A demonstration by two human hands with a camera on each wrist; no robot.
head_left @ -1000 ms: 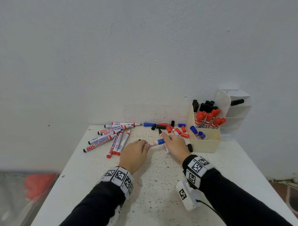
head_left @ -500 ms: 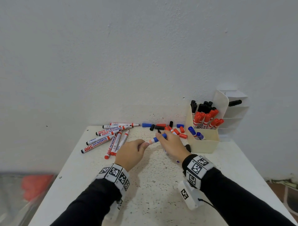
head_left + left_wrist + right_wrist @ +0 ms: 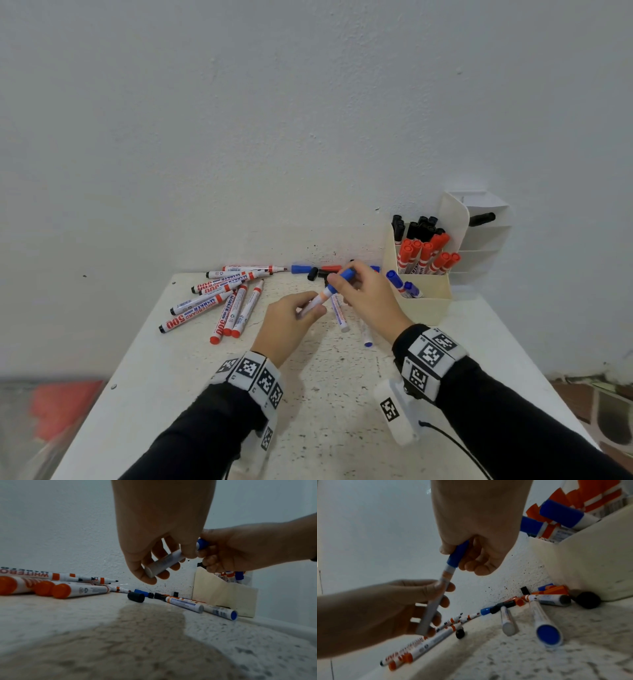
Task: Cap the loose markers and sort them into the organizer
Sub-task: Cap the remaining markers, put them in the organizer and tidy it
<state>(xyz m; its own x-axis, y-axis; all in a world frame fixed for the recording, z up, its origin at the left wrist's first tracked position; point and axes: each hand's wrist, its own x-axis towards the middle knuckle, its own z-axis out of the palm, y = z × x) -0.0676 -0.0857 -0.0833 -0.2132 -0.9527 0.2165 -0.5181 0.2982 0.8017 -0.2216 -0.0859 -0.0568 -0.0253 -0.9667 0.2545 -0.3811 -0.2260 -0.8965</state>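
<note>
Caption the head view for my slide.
Both hands hold a blue-capped marker above the table, beside the organizer.

White tabletop point(image 3: 342, 411) under my view – speckled with small dark flecks, pale worn patch near middle. Two small round marks near its left edge. Plain white wall point(image 3: 308, 120) straight ahead, meeting table's far edge; spatter of tiny dark spots low on it, just above that edge. Beyond table's left side, low down, blurred red shape point(image 3: 61, 404) – cannot tell what. At lower right, strip of brownish floor point(image 3: 603, 407).
</note>
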